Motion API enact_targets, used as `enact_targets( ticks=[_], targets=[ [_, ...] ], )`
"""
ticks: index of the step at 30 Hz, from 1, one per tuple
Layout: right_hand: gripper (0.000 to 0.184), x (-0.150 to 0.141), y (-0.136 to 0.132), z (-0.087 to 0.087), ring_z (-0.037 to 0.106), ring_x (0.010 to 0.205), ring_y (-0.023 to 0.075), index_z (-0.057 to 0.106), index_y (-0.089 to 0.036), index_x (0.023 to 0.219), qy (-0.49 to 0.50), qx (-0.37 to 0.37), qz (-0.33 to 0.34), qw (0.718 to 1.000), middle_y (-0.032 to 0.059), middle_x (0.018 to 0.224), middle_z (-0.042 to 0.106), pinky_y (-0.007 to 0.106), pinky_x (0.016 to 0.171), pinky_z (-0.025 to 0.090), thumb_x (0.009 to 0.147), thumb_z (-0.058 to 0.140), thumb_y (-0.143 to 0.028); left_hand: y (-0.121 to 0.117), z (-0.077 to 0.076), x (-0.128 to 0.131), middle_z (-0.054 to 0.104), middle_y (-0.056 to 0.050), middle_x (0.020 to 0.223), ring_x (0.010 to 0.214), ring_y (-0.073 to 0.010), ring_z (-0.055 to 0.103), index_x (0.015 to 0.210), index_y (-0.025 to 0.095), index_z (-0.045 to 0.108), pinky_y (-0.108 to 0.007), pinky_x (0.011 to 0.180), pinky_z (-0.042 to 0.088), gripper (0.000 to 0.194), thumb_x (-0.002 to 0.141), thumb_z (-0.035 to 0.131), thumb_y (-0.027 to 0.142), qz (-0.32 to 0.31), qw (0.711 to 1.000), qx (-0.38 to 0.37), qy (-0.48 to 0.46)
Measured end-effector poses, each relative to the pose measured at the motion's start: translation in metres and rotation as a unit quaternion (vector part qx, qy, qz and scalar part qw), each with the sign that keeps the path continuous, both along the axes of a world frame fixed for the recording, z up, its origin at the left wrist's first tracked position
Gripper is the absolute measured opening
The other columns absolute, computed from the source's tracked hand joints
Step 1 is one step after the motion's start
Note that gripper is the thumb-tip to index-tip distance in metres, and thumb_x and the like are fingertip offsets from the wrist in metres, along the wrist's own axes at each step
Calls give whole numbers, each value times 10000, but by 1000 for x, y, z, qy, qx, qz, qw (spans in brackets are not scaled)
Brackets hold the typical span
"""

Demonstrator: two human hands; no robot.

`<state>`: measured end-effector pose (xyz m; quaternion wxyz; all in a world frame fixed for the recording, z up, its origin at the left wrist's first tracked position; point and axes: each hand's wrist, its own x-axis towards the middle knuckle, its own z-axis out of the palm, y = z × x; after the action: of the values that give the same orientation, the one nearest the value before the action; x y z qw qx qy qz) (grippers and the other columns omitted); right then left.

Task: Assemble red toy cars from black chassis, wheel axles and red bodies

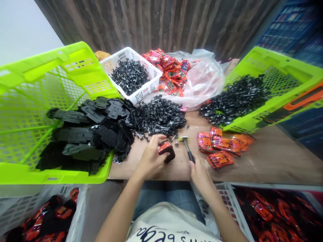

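My left hand (153,156) is closed around a red and black toy car (167,152), held tilted above the front of the table. In my right hand (200,173) is a small hammer (187,148) with a black grip and a yellowish head, its head to the right of the car. Just beyond my hands lies a heap of black wheels on metal axles (161,116). Several orange-red car bodies (224,144) rest on the table to the right of the hammer.
A tipped green crate (101,176) on the left holds black car bases (75,134). Another green crate (285,101) on the right spills wheels. Behind stand a white basket of wheels (143,92) and a plastic bag (207,77) with red bodies. Bins of cars (262,206) flank my lap.
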<state>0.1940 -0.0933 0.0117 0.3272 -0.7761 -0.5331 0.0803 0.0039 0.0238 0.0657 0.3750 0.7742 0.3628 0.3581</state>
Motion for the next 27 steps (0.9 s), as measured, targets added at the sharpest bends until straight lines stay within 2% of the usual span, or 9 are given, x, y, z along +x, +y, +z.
enact_targets(
  ticks=[2,4,7,9,13,17,22,25,27],
  targets=[
    [500,-7,18,12,528,1162,291,402,-139,1346,-7,43,65,997,195,1272,534,462,912,452,902,400,-370,-6,9,4,546,-72,1149,1033,-210,548,1167,219,458,-354,911,454,512,701,605,67,-52,998,44,15],
    [571,-15,29,25,432,1272,281,335,-211,1398,-15,60,124,990,152,1397,429,478,989,397,880,490,-397,-11,12,6,538,-88,1169,1069,-217,539,1190,216,441,-363,926,453,513,723,567,45,-90,993,71,12],
    [508,-19,33,40,463,1244,291,426,-250,1330,-10,38,155,987,122,1329,510,516,995,374,853,560,-363,-14,10,4,548,-100,1147,1095,-228,530,1173,206,460,-380,942,449,454,755,544,49,-103,991,83,8],
    [476,-18,32,45,502,1206,271,436,-244,1315,23,43,172,984,110,1273,559,491,990,392,863,552,-334,-15,9,1,568,-98,1121,1082,-227,540,1155,203,486,-372,934,454,385,792,555,96,-102,992,77,9],
    [347,-20,30,50,578,1097,220,499,-217,1219,74,129,223,963,89,1163,616,364,938,461,886,528,-309,-16,4,-2,594,-93,1130,1070,-222,560,1166,212,513,-355,928,453,340,836,523,129,-103,990,91,22],
    [202,-36,33,54,637,856,217,568,-188,1064,37,167,193,966,88,926,660,327,771,511,907,452,-240,-18,-6,-2,615,-95,1096,1017,-232,588,1122,207,545,-355,877,475,346,804,486,82,-57,990,121,38],
    [208,-39,29,62,626,899,239,557,-157,1072,27,184,202,962,108,946,646,352,786,514,900,447,-196,-22,-2,0,621,-84,1071,1007,-220,596,1125,223,536,-343,869,487,361,806,467,67,-61,990,127,9],
    [232,-16,17,65,587,1046,228,543,-201,1108,21,231,169,958,102,1084,610,378,903,486,891,473,-160,-21,0,31,583,-93,1179,1137,-217,546,1171,232,515,-363,967,451,406,817,450,44,-126,982,133,-46],
    [221,10,10,58,532,1141,227,559,-222,1082,0,270,95,958,104,1178,557,412,965,445,885,484,-154,-15,-6,70,531,-102,1257,1235,-217,478,1161,227,527,-381,1022,417,402,825,423,31,-180,968,152,-84]
  ],
)
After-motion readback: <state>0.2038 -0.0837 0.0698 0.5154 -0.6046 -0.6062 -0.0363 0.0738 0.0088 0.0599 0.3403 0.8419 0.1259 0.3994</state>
